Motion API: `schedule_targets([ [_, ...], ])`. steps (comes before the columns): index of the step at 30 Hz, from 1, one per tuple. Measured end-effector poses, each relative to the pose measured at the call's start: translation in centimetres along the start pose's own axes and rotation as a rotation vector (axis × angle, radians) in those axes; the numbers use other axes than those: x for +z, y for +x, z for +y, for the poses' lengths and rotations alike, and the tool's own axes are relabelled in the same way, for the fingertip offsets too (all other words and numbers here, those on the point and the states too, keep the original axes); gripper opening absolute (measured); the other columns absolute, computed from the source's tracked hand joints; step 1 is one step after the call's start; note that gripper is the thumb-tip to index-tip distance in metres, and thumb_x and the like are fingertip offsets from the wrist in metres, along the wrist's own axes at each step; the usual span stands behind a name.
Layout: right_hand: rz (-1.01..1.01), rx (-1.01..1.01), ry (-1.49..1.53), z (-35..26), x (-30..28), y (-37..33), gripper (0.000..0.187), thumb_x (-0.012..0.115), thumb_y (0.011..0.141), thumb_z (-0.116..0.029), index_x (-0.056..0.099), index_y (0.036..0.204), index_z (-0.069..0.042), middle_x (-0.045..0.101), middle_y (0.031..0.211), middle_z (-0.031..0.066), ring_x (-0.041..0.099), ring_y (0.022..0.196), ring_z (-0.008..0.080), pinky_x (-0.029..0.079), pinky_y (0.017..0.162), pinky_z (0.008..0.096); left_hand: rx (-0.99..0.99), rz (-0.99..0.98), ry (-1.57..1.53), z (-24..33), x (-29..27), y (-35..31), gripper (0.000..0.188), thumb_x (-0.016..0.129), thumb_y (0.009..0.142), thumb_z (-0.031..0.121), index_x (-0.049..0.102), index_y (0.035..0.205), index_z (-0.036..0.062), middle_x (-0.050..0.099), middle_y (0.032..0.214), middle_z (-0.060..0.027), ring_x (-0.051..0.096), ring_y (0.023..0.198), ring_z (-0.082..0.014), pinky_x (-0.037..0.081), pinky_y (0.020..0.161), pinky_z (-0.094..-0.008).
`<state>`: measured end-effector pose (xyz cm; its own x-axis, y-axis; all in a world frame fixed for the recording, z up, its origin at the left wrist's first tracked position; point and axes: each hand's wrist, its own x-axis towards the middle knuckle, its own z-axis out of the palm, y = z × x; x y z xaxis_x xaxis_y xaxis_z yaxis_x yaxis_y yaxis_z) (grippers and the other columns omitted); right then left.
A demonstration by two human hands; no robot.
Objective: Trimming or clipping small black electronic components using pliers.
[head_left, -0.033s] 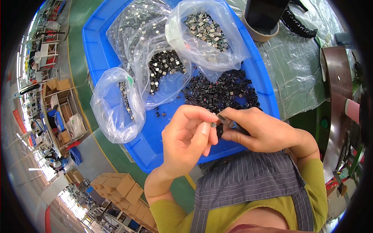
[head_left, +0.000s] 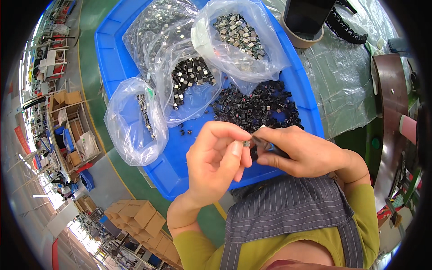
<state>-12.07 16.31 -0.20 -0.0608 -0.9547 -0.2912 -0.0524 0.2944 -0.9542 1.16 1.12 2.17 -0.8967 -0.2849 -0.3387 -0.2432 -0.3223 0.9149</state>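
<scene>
My left hand (head_left: 217, 157) pinches a small metallic piece (head_left: 246, 144) between thumb and fingers. Closed around a small dark-handled tool that looks like pliers (head_left: 271, 147), my right hand (head_left: 302, 150) brings its tip right beside that piece. The tool's jaws are mostly hidden by my fingers. Both hands are over the near part of a blue tray (head_left: 173, 177). Just beyond them lies a loose heap of small black parts (head_left: 254, 105). Clear plastic bags in the tray hold small silver metal pieces (head_left: 240, 36) and black-and-silver pieces (head_left: 191, 76).
A smaller clear bag (head_left: 135, 153) lies at the tray's left side. To the right, a plastic-covered table (head_left: 339, 90) bears a round container with a dark object (head_left: 308, 38) standing in it. Stacked cardboard boxes (head_left: 139, 216) and shelving (head_left: 72, 130) are on the floor to the left.
The tool in my right hand has shifted slightly, and its handles look a little farther apart. My left hand has barely moved.
</scene>
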Motion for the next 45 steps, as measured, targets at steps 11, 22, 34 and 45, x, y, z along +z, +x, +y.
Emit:
schedule_targets([
  [11, 0.414, -0.207, -0.615, 0.9, 1.5, 0.4, 0.040, 0.069, 0.068, -0.005, 0.055, 0.106, -0.004, 0.054, 0.086, 0.0093, 0.054, 0.083, 0.0274, 0.040, 0.070, 0.0378, 0.133, 0.123, 0.236, 0.5, -0.3, -0.2, 0.012, 0.049, 0.090, -0.004, 0.055, 0.100, -0.0020, 0.059, 0.068, -0.0037, 0.054, 0.058, -0.0051, 0.040, 0.049, -0.0193],
  [22, 0.498, -0.252, -0.696, 1.4, 1.7, 0.5, 0.037, 0.065, 0.067, -0.004, 0.055, 0.102, -0.005, 0.048, 0.081, 0.0071, 0.050, 0.079, 0.0242, 0.037, 0.068, 0.0356, 0.179, 0.146, 0.410, -0.3, -0.4, 0.0, 0.018, 0.050, 0.085, -0.006, 0.056, 0.101, -0.0004, 0.054, 0.060, 0.0029, 0.042, 0.051, 0.0000, 0.030, 0.046, -0.0181],
  [34, 0.614, -0.262, -0.841, 2.1, 2.1, 0.8, 0.027, 0.058, 0.070, -0.010, 0.056, 0.097, -0.004, 0.047, 0.076, 0.0063, 0.050, 0.075, 0.0232, 0.038, 0.066, 0.0357, 0.260, 0.178, 0.559, -0.9, -0.3, 0.2, 0.020, 0.052, 0.082, -0.006, 0.057, 0.101, -0.0005, 0.054, 0.057, 0.0025, 0.040, 0.046, -0.0003, 0.027, 0.043, -0.0185],
  [45, 0.605, -0.252, -0.833, 2.1, 2.2, 0.7, 0.025, 0.058, 0.071, -0.010, 0.056, 0.095, -0.004, 0.047, 0.075, 0.0060, 0.049, 0.074, 0.0227, 0.037, 0.065, 0.0353, 0.400, 0.170, 0.669, -1.4, -0.4, 0.3, 0.023, 0.054, 0.079, -0.006, 0.059, 0.100, -0.0007, 0.059, 0.063, 0.0009, 0.040, 0.043, -0.0008, 0.026, 0.039, -0.0189],
])
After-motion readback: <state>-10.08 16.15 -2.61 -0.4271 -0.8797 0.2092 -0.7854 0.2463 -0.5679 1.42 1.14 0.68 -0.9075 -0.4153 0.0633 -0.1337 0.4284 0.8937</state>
